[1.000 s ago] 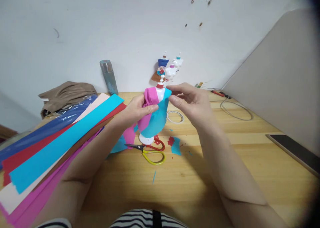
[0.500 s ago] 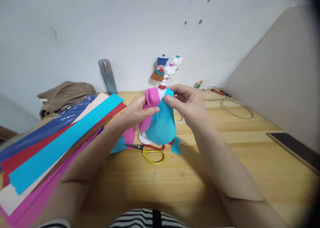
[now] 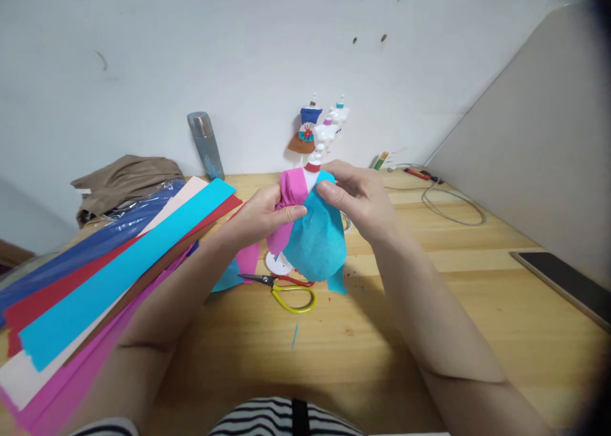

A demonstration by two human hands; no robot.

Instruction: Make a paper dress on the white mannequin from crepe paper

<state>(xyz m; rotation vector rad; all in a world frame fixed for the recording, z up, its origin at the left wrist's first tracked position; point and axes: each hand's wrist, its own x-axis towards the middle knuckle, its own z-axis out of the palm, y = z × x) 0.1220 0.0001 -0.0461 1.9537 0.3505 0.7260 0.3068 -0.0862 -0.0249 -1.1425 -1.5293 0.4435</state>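
Note:
A small white dress form (image 3: 310, 179) with a red neck band is held up over the table. Pink crepe paper (image 3: 280, 235) wraps one side of it, and a turquoise crepe paper piece (image 3: 317, 239) covers the other side and hangs down as a skirt. My left hand (image 3: 267, 214) grips it at the waist, thumb across the front. With thumb and fingers, my right hand (image 3: 353, 194) pinches the turquoise paper at the upper right; its fingertips are partly hidden behind. Below lie scissors (image 3: 286, 288) with red and yellow handles.
Paper strips (image 3: 128, 264) in several colours lie at left, before a brown cloth (image 3: 128, 178) and a steel flask (image 3: 206, 144). Several decorated dress forms (image 3: 311, 115) stand by the wall. A phone (image 3: 566, 283) and a cable (image 3: 453, 210) lie at right.
Both hands and the dress form have shifted slightly right and down. The turquoise skirt's lower edge has swung right, over part of a turquoise scrap on the table.

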